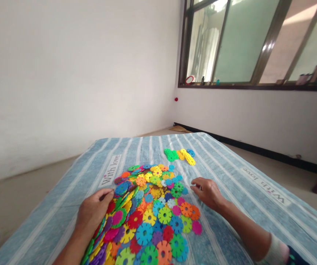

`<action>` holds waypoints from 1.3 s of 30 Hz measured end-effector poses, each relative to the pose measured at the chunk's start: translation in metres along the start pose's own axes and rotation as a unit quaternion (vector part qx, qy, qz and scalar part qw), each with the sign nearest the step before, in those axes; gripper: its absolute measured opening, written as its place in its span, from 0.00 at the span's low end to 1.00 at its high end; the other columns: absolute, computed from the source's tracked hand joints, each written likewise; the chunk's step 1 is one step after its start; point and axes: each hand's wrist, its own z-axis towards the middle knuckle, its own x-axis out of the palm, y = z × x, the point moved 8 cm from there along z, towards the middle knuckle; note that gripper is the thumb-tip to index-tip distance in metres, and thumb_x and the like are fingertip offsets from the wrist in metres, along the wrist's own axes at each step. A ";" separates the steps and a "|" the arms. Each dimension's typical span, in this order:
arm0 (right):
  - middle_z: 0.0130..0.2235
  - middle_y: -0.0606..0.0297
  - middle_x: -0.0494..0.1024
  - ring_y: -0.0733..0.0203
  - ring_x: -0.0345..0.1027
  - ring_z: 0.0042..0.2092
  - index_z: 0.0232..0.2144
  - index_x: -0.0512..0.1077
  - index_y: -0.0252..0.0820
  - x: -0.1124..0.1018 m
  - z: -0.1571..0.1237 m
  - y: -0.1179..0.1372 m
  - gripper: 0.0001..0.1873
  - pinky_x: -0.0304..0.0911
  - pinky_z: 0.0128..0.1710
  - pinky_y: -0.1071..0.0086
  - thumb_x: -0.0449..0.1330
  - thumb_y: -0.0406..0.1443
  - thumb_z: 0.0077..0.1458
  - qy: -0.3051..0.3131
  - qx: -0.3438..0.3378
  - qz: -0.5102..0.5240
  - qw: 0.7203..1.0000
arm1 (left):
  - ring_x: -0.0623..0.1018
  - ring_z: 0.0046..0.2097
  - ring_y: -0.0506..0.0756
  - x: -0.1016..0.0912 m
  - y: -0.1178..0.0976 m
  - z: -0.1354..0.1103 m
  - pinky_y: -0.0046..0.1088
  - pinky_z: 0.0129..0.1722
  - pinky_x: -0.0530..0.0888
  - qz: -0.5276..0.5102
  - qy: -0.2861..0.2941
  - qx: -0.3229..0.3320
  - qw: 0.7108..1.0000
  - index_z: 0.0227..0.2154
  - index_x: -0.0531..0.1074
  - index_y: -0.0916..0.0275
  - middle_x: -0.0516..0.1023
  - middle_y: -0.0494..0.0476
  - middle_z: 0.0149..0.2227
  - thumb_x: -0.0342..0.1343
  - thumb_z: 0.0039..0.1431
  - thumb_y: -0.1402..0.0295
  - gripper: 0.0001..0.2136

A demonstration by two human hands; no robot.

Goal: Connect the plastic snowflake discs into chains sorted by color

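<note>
Disc pile: notched, flower-shaped discs (150,217) in many colours lay heaped and overlapping between the hands, on the striped cloth (216,162).
Left hand: the left hand (93,208) rested against the pile's left edge; its fingers were curled, thumb near forefinger, and whether they gripped a disc could not be told.
Right hand: the right hand (209,191) was positioned just beside the pile's right edge; a narrow gap separated thumb and forefinger.
Far group: green discs (171,154), a yellow row (188,157) and blue discs (192,152) lay beyond the pile.
</note>
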 end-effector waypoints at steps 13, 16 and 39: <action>0.31 0.63 0.78 0.62 0.70 0.32 0.32 0.77 0.42 0.009 -0.023 0.006 0.09 0.57 0.32 0.71 0.55 0.32 0.53 -0.012 0.007 0.034 0.999 | 0.81 0.40 0.63 0.002 0.006 0.004 0.35 0.41 0.73 0.009 0.014 0.005 1.000 0.27 0.78 0.57 0.84 0.55 0.34 0.51 0.43 0.57 0.14; 0.32 0.64 0.78 0.62 0.70 0.32 0.32 0.77 0.43 0.009 -0.022 0.005 0.09 0.57 0.32 0.72 0.55 0.32 0.53 -0.006 0.002 0.031 0.999 | 0.81 0.40 0.63 0.002 0.005 0.004 0.35 0.41 0.73 0.013 0.012 0.007 1.000 0.27 0.78 0.56 0.84 0.55 0.34 0.52 0.43 0.57 0.14; 0.32 0.63 0.78 0.62 0.70 0.32 0.34 0.76 0.41 0.007 -0.025 0.001 0.10 0.59 0.34 0.71 0.56 0.32 0.52 0.007 -0.007 0.036 0.999 | 0.80 0.39 0.60 0.004 -0.006 -0.007 0.32 0.42 0.74 0.004 -0.003 0.032 0.999 0.29 0.79 0.59 0.83 0.56 0.34 0.52 0.44 0.59 0.14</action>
